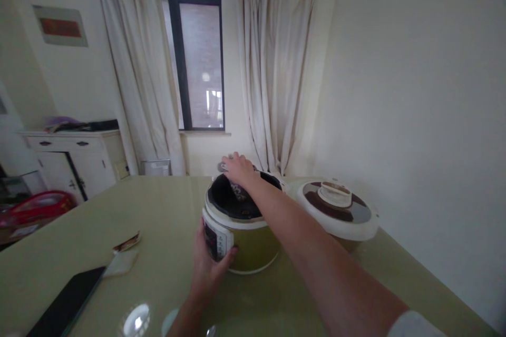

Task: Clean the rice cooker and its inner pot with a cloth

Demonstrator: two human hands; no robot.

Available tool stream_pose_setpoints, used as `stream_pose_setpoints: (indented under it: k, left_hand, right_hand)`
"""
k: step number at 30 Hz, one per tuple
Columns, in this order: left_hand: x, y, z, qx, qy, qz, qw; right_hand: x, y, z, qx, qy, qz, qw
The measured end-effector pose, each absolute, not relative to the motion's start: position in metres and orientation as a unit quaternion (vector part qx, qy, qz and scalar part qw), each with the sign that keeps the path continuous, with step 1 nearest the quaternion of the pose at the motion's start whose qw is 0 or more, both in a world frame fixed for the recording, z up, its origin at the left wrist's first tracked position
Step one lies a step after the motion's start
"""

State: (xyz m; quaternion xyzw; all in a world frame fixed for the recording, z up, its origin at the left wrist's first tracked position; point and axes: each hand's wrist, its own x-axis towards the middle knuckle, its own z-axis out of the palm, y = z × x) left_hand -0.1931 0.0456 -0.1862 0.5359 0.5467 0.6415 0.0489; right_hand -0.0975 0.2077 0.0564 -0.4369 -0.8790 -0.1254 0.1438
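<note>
A green and white electric cooker stands lidless on the table, its dark inside showing. My left hand grips its front left side, thumb and fingers around the control panel. Over the cooker's far left rim is my right hand, closed on a grey patterned cloth. Part of the cloth hangs into the cooker's opening. My right forearm crosses above the rim and hides some of it. To the right sits a round white lid with a brown and glassy top, resting on a vessel mostly hidden by my arm.
The pale green table has a dark flat device at the left, beside a small packet and a whitish piece. A clear round glass object lies at the front. A wall closes off the right side.
</note>
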Motion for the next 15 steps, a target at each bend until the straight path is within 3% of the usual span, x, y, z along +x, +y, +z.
stream_pose_setpoints:
  k: [7,15]
  left_hand:
    - [-0.197,0.043,-0.180,0.533,0.542,0.642,0.096]
    - [-0.198,0.044,-0.177,0.524,0.549,0.642,0.114]
  right_hand:
    - [-0.029,0.233,0.062,-0.519,-0.840,-0.106,0.115]
    - [0.022,0.230,0.095,-0.477,-0.877,-0.048,-0.025]
